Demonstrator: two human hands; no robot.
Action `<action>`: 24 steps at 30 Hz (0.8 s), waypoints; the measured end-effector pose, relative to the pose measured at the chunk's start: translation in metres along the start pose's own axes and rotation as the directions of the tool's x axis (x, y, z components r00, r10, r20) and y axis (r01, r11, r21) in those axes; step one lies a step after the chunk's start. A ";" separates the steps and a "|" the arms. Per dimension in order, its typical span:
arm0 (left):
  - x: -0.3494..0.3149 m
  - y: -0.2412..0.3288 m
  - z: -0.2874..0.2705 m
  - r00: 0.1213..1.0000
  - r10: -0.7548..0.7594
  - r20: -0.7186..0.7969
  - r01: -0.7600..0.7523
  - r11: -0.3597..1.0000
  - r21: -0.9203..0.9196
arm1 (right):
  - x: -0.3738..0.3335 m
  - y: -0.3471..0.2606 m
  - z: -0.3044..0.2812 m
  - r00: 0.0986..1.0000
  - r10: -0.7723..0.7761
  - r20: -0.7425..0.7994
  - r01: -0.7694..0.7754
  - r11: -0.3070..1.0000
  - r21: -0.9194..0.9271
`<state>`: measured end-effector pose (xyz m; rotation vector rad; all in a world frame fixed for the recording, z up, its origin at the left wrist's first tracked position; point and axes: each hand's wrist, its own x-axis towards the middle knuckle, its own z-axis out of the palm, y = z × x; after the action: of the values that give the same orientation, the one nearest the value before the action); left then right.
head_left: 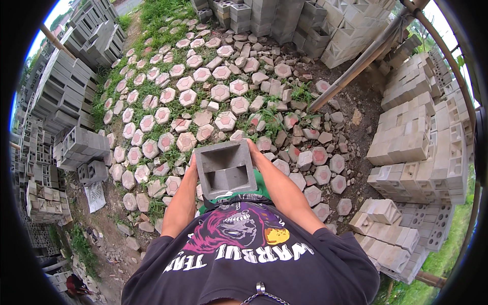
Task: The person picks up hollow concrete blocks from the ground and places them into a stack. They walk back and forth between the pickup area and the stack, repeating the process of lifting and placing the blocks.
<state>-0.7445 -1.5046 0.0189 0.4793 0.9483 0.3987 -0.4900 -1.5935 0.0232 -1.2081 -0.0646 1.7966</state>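
Observation:
A grey hollow concrete block point(201, 175) is held in front of my body, its open cavity facing up toward me. My left hand point(192, 163) presses against the block's left side, and my right hand point(252, 151) grips its right side near the far corner. Most of the fingers are hidden behind the block. Both forearms reach forward on either side of it. Beneath and beyond the block lies a path of hexagonal pavers point(225, 121) with pinkish centres.
Stacked concrete blocks stand at the left point(66, 91), at the far side point(262, 20) and at the right point(406, 132). A slanting bamboo pole point(356, 63) meets the ground at the right, beside loose rubble point(330, 127). A white sack point(94, 197) lies on the left, near two grey blocks point(93, 172).

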 end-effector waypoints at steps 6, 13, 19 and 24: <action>0.026 0.038 0.072 0.997 -0.008 -0.076 0.006 1.000 -0.018 | 0.012 -0.056 -0.025 0.998 0.054 0.043 -0.056 0.998 0.037; 0.076 0.069 0.095 1.000 -0.005 -0.026 0.005 1.000 0.026 | 0.039 -0.086 -0.053 1.000 -0.010 -0.017 0.011 0.996 0.088; 0.126 0.104 0.117 1.000 -0.013 0.016 0.012 0.998 0.060 | 0.073 -0.126 -0.069 0.995 -0.088 -0.037 0.092 0.990 0.111; 0.172 0.161 0.153 0.999 -0.025 -0.033 0.028 0.995 0.092 | 0.114 -0.194 -0.064 0.986 -0.126 -0.112 0.138 0.985 0.100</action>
<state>-0.5435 -1.3148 0.0678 0.5450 1.0063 0.3404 -0.3223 -1.4309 0.0076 -1.1916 0.0119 1.5990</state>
